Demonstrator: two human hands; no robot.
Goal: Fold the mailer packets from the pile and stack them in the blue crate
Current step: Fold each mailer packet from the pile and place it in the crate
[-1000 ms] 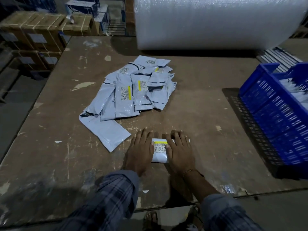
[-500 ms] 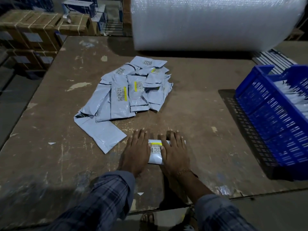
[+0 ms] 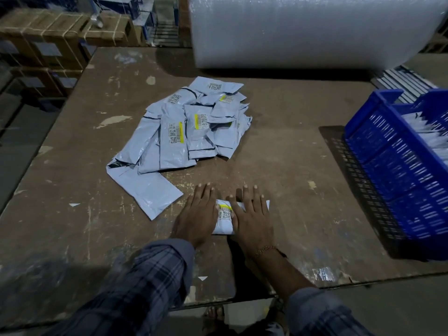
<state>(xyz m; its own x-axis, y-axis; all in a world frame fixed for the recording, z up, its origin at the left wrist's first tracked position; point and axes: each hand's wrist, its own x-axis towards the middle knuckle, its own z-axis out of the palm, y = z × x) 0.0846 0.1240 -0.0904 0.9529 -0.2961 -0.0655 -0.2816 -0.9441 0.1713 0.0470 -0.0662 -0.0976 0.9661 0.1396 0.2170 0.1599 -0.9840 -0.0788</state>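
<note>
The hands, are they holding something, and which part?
Both press one folded mailer packet flat on the table: the left hand covers its left end, the right hand its right side. Nothing is lifted.

Barcode labels on the mailer packets (image 3: 178, 132) are too small to read.

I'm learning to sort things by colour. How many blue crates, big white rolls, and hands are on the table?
Blue crate: 1
White bubble-wrap roll: 1
Hands: 2, left hand and right hand, both pressing flat on one folded packet
Total: 4
</note>
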